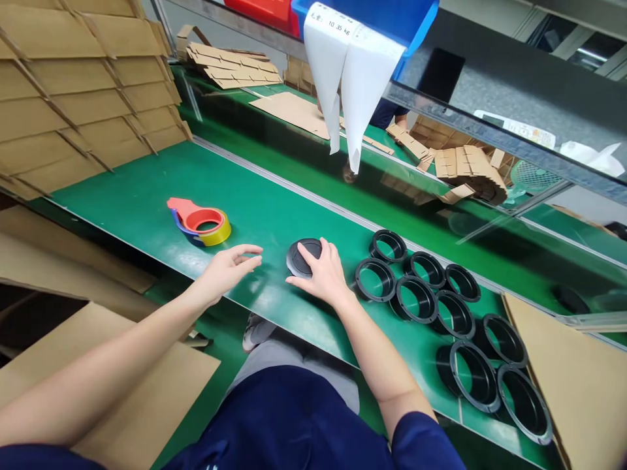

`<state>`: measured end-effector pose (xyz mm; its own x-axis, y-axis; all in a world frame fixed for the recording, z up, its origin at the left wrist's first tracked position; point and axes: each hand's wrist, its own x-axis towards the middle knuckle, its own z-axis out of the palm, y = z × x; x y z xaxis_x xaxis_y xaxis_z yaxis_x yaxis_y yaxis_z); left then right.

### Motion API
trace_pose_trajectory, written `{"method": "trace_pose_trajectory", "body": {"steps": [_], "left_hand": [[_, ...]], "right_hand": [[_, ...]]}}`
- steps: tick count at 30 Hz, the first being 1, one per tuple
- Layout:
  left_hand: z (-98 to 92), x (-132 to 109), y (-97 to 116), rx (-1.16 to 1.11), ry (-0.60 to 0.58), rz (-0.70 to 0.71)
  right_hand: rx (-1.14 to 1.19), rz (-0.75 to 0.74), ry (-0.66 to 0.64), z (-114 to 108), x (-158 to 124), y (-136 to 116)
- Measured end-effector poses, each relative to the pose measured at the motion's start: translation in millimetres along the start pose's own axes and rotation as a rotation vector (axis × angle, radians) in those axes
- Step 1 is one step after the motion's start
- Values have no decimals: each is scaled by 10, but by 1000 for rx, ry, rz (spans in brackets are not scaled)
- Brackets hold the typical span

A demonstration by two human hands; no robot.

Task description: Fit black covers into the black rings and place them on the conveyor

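My right hand [321, 273] is on a flat black round disc [300, 258] lying on the green tabletop, its fingers bent over the disc's top and right edge. To the left, my left hand [232, 269] hovers over the front of the table, fingers apart and holding nothing. Beyond it lies a red and blue tape dispenser [189, 219] with a roll of yellow tape [223, 230]. Right of my right hand stand several black flanged rings [414, 299], open at the top and grouped close together.
Stacked cardboard dividers [83, 85] rise at the back left. A cardboard sheet [573, 385] covers the right end of the table. A clear panel runs along the far edge, with white paper [365, 72] hanging from a blue bin [416, 26] above. Below left is more cardboard [161, 385].
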<state>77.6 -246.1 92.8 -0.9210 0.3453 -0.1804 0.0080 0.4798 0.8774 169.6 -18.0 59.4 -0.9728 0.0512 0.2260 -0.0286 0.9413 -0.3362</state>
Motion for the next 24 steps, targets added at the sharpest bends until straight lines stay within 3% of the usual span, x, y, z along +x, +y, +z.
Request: {"method": "trace_pose_trajectory", "body": {"steps": [2,4,8,10,14,16,19,24], "left_hand": [[40,-9,25,123,20,97],[97,7,186,240,40,267],[332,157,741,381,122,737],[570,276,892,443,77,857],[1124,435,688,700,-281,782],[1270,456,528,818,-367,730],[1282,476,482,912,-406,695],[1132,523,701,1038,-558,478]], "right_hand": [[-14,-41,29,4,-35,16],[12,-62,122,-24,-112,55],[191,-50,522,-104,-396,202],[266,-43,678,-123,-538,286],[362,-30,795,-157,-654,405],[414,-3,816,-193,-644,433],[494,77,794,-248,-627,448],[604,115,804,-286,-647,464]]}}
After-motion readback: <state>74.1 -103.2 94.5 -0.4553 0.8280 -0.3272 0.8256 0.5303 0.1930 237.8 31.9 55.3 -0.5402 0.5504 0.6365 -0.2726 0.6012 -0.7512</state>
